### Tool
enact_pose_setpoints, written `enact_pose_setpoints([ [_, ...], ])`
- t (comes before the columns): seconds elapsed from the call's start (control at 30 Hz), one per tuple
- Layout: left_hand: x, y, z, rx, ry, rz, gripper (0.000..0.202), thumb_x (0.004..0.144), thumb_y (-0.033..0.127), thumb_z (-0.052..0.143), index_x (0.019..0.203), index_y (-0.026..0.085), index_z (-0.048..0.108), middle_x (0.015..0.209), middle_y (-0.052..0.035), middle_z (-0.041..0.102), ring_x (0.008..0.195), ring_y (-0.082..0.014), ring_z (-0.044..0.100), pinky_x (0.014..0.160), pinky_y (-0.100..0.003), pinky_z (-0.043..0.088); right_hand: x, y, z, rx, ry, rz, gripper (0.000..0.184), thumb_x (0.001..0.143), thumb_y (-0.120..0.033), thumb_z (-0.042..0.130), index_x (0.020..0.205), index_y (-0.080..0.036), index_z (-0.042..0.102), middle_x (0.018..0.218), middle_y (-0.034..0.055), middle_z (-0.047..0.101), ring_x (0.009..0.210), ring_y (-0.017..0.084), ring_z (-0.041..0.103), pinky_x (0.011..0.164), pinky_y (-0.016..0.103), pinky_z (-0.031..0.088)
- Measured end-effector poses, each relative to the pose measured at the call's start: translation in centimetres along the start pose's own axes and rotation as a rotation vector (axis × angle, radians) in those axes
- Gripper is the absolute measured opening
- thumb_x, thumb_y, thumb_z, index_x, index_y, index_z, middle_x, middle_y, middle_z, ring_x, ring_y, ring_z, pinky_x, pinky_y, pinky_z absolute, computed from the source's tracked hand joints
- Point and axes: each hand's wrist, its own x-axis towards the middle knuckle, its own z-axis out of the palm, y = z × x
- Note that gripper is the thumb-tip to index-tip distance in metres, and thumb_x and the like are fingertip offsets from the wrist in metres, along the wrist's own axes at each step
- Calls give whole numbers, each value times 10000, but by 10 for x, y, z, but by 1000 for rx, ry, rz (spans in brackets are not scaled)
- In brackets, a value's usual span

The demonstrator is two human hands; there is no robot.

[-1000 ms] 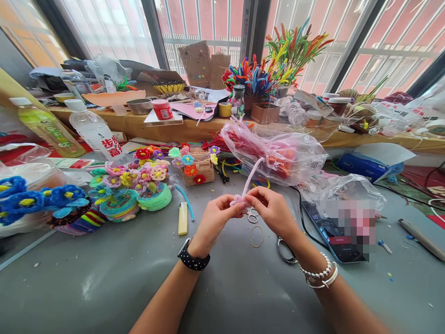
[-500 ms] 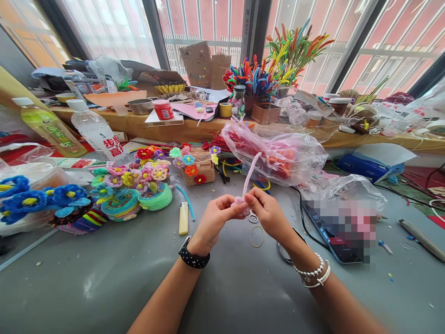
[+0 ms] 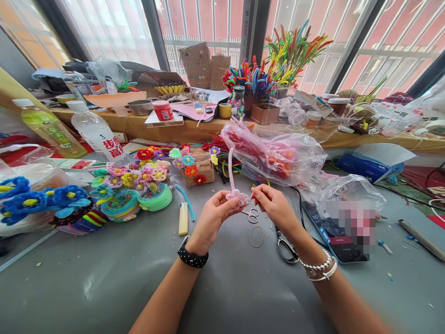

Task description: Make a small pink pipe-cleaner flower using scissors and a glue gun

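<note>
Left hand (image 3: 212, 214) pinches the pink pipe cleaner (image 3: 237, 195) by its curled, looped end, while the straight end rises nearly upright above the fingers. Right hand (image 3: 273, 204) is just beside the loops, thumb and fingertips drawn together; whether anything is between them I cannot tell. The pipe cleaner is up over the grey table (image 3: 222, 292), between the two hands. Near it on the table lie small scissors (image 3: 253, 215), a rubber band (image 3: 251, 236) and, by the right wrist, black scissors (image 3: 282, 240). A lighter (image 3: 183, 220) and a blue strip (image 3: 187, 202) lie left of the left hand; a phone (image 3: 325, 232) lies right of the right forearm. Behind are a flower-trimmed basket (image 3: 206, 169) and a plastic bag (image 3: 278, 153).
</note>
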Motion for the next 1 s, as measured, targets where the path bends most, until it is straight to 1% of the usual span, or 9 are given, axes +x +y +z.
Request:
enact_pose_setpoints([
  [0.07,0,3,1,-21,44,10,160,628,199,660,747,135,574,817,-32,654,744,-130,612,760,-277,460,1,6,-3,-307,-29,-3,211,777,-346,462,667,-183,540,630,-1,545,572,124,485,547,239,338],
  [0.17,1,5,1,-36,119,27,182,605,177,673,748,126,573,770,-25,652,719,-126,613,750,-273,464,-1,15,-2,-731,-171,65,125,719,-289,544,755,-179,592,797,50,600,715,176,549,592,260,357],
  [0.27,1,6,2,-46,143,31,202,603,162,672,774,124,571,756,-22,652,711,-118,610,729,-257,471,-5,17,3,-906,-257,127,192,701,-286,568,845,-160,580,876,83,599,781,210,574,586,267,373],
  [0.43,1,5,0,-46,133,41,255,616,160,662,861,135,595,820,-35,657,726,-114,604,714,-236,472,-8,13,9,-970,-308,145,189,732,-267,512,872,-150,562,926,98,599,814,218,587,597,267,393],
  [0.53,2,4,-1,-48,120,53,247,619,176,661,859,143,616,822,-27,654,733,-111,595,723,-231,465,-8,13,13,-993,-326,177,163,725,-179,486,860,-139,569,907,112,609,782,216,603,570,259,394],
  [0.63,2,4,-2,-42,116,50,213,619,191,663,824,140,632,806,-23,651,721,-106,587,711,-225,464,-7,15,18,-1026,-312,210,203,711,-118,466,888,-114,566,903,146,608,782,229,610,553,257,395],
  [0.8,2,7,-3,-12,134,51,201,621,210,669,808,138,645,747,-13,644,682,-93,581,653,-190,467,-6,17,20,-1030,-313,199,224,717,-159,456,903,-114,573,903,143,616,796,240,608,568,261,405],
  [0.9,2,9,-3,21,151,47,191,622,229,672,786,133,648,706,-10,637,637,-87,578,603,-176,466,-7,16,15,-1010,-332,216,212,707,-158,444,830,-99,606,837,157,637,762,257,613,545,269,396],
  [1.0,1,10,-2,68,168,42,188,616,256,676,755,134,642,660,-1,630,587,-87,577,561,-180,465,-11,15,7,-963,-353,238,148,638,-147,490,690,-110,623,747,147,650,693,254,612,506,260,372],
])
